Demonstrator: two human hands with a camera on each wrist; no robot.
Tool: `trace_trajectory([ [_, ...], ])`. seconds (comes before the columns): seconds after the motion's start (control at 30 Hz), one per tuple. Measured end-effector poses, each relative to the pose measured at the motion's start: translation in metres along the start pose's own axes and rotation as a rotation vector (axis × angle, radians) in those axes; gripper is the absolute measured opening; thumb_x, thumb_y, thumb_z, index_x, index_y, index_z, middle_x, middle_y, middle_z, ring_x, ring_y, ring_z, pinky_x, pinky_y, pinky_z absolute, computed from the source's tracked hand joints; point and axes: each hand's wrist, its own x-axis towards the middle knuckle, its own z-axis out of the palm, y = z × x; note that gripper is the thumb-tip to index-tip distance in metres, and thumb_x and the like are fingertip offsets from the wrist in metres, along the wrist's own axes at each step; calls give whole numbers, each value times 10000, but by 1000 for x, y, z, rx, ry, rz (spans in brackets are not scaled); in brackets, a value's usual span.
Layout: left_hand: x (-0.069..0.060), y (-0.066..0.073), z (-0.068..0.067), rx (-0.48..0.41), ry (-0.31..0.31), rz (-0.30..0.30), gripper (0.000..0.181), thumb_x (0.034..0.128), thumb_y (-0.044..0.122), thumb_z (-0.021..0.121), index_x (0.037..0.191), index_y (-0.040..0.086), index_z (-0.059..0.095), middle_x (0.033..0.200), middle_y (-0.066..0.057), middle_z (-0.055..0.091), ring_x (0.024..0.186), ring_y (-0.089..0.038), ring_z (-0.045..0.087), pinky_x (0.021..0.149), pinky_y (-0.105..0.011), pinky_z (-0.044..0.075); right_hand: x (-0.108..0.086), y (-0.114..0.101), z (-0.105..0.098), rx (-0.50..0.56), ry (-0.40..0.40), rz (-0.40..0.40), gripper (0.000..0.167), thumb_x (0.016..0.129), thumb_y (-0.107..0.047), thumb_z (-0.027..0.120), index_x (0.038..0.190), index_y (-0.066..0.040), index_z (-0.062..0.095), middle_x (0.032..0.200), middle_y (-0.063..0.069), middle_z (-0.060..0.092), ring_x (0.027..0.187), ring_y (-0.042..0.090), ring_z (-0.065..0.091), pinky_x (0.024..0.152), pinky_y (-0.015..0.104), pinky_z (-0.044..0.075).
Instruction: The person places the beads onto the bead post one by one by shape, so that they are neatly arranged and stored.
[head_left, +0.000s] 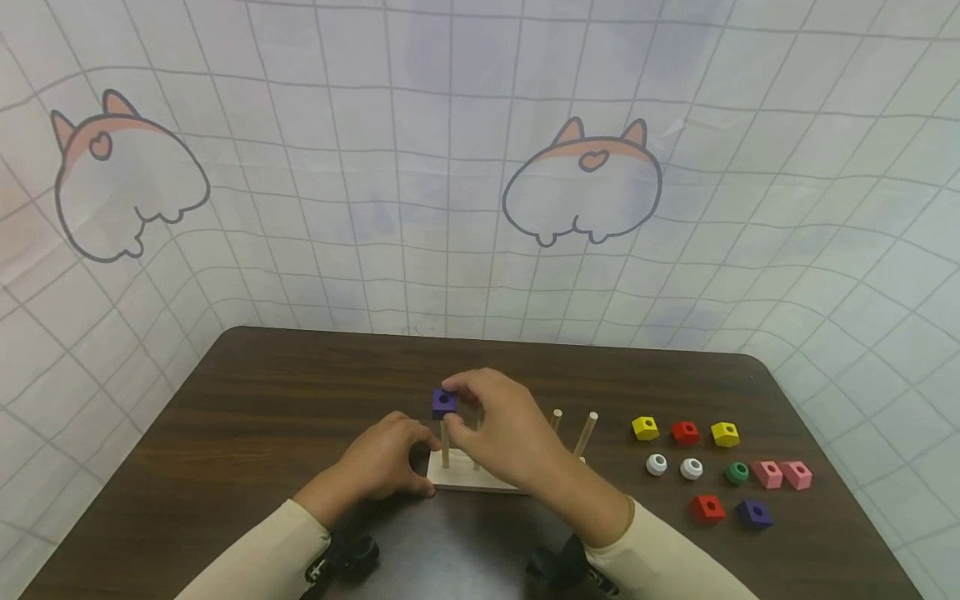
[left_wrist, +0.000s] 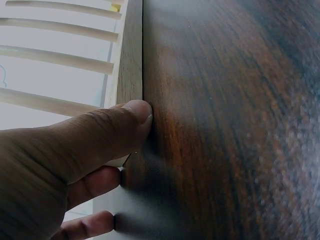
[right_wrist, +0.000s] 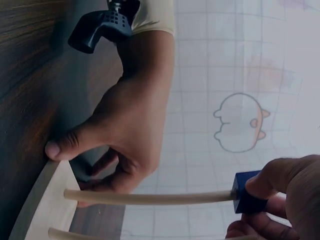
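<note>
My right hand (head_left: pixel 513 429) pinches a purple cube-shaped block (head_left: pixel 442 410) between thumb and fingers. The block, which has a hole through it, sits at the top end of the leftmost wooden peg (head_left: pixel 446 450). In the right wrist view, the peg's tip meets the underside of the block (right_wrist: pixel 242 200). My left hand (head_left: pixel 375 458) grips the left end of the wooden peg stand (head_left: pixel 480 481), with the thumb on its front edge in the left wrist view. Several bare pegs (left_wrist: pixel 65 60) rise from the stand; the right hand partly hides them in the head view.
Loose beads lie to the right: yellow blocks (head_left: pixel 645 428), red blocks (head_left: pixel 707 509), white round beads (head_left: pixel 656 465), a green bead (head_left: pixel 737 473), pink blocks (head_left: pixel 796 475) and another purple block (head_left: pixel 754 514). Behind the dark wooden table (head_left: pixel 300 375) hangs a white gridded curtain (head_left: pixel 375 208).
</note>
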Motion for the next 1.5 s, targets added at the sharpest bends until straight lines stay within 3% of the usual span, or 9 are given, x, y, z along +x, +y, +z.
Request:
trace_trajectory([
  [0.4, -1, -3, 2, -4, 12, 8, 506, 618, 315, 990, 1049, 170, 770, 1076, 43, 712, 1079, -227, 574, 916, -469, 508, -5, -1, 18, 12, 56, 53, 393, 918, -126, 727, 1289, -47, 625, 1171, 58, 672, 1085, 205, 655, 899, 354, 541],
  [0.63, -1, -3, 3, -3, 7, 12, 505, 618, 319, 991, 1049, 172, 772, 1078, 45, 719, 1080, -227, 575, 913, -471, 514, -12, 9, 31, 56, 86, 57, 572, 901, -97, 744, 1407, -15, 490, 1080, 18, 684, 1002, 202, 683, 878, 362, 556],
  [1.0, 1, -3, 4, -11, 15, 7, 509, 603, 316, 997, 1027, 149, 769, 1043, 42, 716, 1059, -222, 576, 902, -461, 512, -18, 20, 49, 107, 173, 83, 914, 850, -52, 775, 1553, -22, 192, 1085, -9, 673, 953, 136, 654, 801, 316, 548],
  [1.17, 0, -4, 4, 4, 18, 8, 480, 602, 328, 994, 977, 163, 743, 1000, 51, 697, 1067, -238, 586, 881, -473, 519, -23, 27, 57, 104, 163, 91, 938, 861, -39, 773, 1551, 4, 138, 1073, 10, 681, 939, 177, 670, 762, 307, 542],
  [1.5, 2, -5, 5, 16, 20, 8, 486, 602, 333, 995, 987, 179, 740, 998, 62, 689, 1060, -231, 587, 874, -474, 521, -30, 44, 78, 82, 149, 102, 924, 870, -27, 778, 1539, 23, 143, 1066, 31, 674, 981, 223, 682, 856, 377, 554],
])
